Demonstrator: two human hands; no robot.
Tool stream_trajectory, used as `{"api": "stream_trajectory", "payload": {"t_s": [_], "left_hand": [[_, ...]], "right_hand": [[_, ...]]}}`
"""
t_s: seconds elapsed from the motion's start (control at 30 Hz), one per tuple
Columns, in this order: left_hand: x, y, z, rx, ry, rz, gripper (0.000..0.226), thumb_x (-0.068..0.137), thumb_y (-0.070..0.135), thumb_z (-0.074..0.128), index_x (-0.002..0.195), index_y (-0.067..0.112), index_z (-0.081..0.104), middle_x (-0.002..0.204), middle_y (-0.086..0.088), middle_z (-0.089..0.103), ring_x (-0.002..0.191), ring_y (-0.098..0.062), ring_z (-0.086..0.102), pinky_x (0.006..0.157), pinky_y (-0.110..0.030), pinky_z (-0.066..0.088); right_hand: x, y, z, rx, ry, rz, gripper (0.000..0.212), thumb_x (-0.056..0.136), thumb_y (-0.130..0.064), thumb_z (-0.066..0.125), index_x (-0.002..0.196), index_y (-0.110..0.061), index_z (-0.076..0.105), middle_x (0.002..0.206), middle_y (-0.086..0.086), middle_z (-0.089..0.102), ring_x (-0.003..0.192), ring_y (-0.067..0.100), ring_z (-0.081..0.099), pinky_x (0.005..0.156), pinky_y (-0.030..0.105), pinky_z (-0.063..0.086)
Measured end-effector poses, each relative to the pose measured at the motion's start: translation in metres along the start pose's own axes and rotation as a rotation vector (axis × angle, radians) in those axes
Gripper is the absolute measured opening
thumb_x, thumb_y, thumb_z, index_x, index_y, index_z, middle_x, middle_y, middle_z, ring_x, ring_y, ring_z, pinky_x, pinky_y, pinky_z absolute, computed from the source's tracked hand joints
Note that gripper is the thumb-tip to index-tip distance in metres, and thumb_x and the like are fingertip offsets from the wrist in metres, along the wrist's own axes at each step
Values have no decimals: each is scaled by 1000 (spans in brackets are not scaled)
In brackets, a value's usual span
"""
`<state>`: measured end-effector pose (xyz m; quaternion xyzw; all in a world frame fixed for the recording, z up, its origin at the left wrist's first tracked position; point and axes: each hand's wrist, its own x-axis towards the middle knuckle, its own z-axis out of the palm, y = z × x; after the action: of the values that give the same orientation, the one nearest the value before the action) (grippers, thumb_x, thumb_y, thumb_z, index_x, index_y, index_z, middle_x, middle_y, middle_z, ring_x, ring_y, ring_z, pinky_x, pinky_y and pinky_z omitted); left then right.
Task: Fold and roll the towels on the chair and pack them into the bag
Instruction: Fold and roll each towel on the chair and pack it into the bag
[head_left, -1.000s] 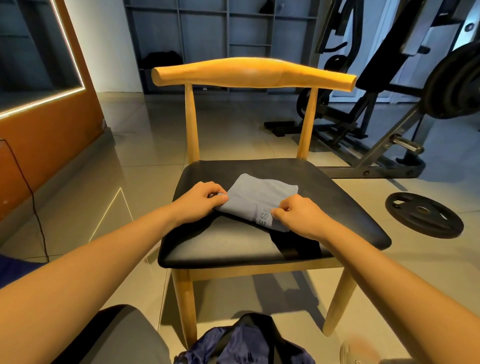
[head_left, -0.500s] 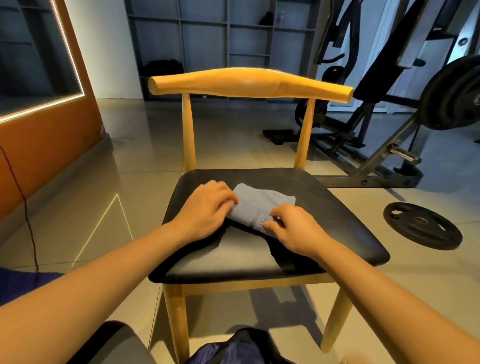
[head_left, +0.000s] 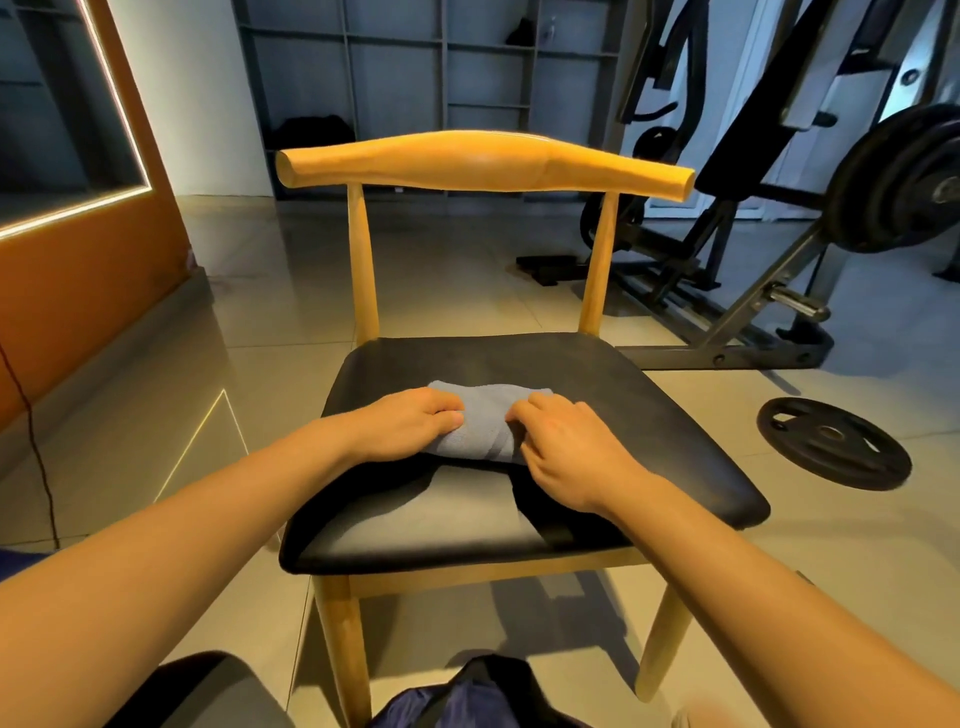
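The left hand (head_left: 410, 427) and right hand (head_left: 569, 449) curl fingers (head_left: 444, 402) round the rolled towel (head_left: 485, 423), hiding its ends; the bag (head_left: 467, 699) is cropped.

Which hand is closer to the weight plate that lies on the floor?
Right. The right hand grips the right end of the towel, on the side toward the weight plate. The left hand holds the towel's left end, farther from the plate.

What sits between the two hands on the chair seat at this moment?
In the head view, the partly rolled blue-grey towel fills the gap between the left hand and the right hand; both grip it on the black chair seat.
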<state>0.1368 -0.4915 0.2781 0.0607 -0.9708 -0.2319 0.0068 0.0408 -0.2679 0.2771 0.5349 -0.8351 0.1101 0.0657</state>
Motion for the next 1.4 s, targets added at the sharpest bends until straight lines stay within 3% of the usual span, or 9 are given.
{"api": "stream_trajectory", "payload": {"t_s": [0.13,0.3,0.43,0.6,0.73,0.87,1.07,1.2,1.4], "left_hand": [[3,8,-5,-39,-7,-85,32,102,29,49,72,19,51,73,4,49,72,-17,45,73,-37,39],[-10,11,11,57,397,164,10,93,32,69,98,25,75,95,9,65,90,-9,59,80,-29,49],[-16,-3,22,-111,389,133,18,90,40,74,103,28,80,102,14,70,96,-4,64,89,-30,54],[1,3,23,-215,381,-15,14,95,30,68,97,24,81,98,7,75,94,-10,66,92,-42,54],[1,1,19,-254,335,33,25,83,42,80,105,29,78,103,14,70,101,-7,63,93,-33,52],[-3,-11,24,-185,309,66,45,82,44,81,123,29,71,118,13,68,110,-5,59,98,-28,49],[14,-1,7,-295,195,-66,30,88,33,77,114,17,76,108,1,73,94,-5,65,87,-26,49],[16,1,-5,-329,78,-128,28,81,37,84,104,26,75,103,2,73,97,-14,68,87,-30,55],[-2,-7,12,-10,319,105,44,81,39,83,122,28,70,108,13,64,99,-6,55,90,-26,47]], "right_hand": [[9,6,8,91,-62,103,24,100,-12,39,108,-13,61,105,8,62,95,32,55,82,44,45],[22,16,7,366,-40,247,16,104,-22,45,109,-18,61,91,0,65,87,25,60,80,44,52],[25,16,4,405,80,245,18,100,-26,56,96,-19,72,87,-1,69,84,20,63,80,42,55],[21,20,6,437,10,158,27,92,-41,69,110,-21,74,106,0,67,97,19,60,87,39,52],[30,27,9,506,-24,192,24,94,-31,66,90,-10,75,88,16,68,78,26,58,79,50,51],[41,34,6,573,-83,232,24,94,-28,68,82,-8,77,75,10,61,69,15,49,69,38,46],[41,40,8,531,-64,194,36,82,-36,82,110,-26,63,109,-2,63,98,16,61,83,36,57],[43,44,8,559,-70,169,23,88,-32,78,106,-20,70,106,0,68,98,17,63,90,40,56],[52,47,4,582,-103,181,18,91,-31,75,97,-14,77,96,4,73,93,20,66,80,29,52]]}}
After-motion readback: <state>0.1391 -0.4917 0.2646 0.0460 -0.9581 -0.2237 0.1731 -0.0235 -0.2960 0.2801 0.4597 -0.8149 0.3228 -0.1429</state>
